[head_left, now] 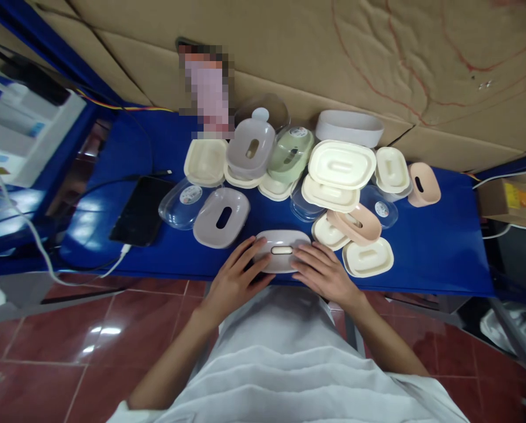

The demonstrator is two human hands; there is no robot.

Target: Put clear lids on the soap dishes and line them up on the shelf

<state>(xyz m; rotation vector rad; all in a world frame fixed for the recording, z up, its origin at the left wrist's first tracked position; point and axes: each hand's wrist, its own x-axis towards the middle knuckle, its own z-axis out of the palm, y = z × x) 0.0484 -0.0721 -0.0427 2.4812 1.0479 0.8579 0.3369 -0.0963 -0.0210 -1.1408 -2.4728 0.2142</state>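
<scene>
At the front edge of the blue table, a lilac-grey plastic box (282,235) with rounded corners and an oval slot in its top lies between my hands. My left hand (241,273) grips its left end, with the fingertips on the top face. Its right end is held by my right hand (324,271), fingers laid over the top. Something pale shows through the slot. A similar grey slotted piece (210,226) lies to the left, beside a clear lid (177,205). Right of my hands are a peach slotted piece (366,226) and a cream tray (368,258).
Behind are a green slotted box (291,153), a stacked cream tray (342,163), a grey ring-shaped shell (349,126) and a peach piece (424,185). A black phone (141,211) with a white cable lies left. Cardboard (289,47) walls the back.
</scene>
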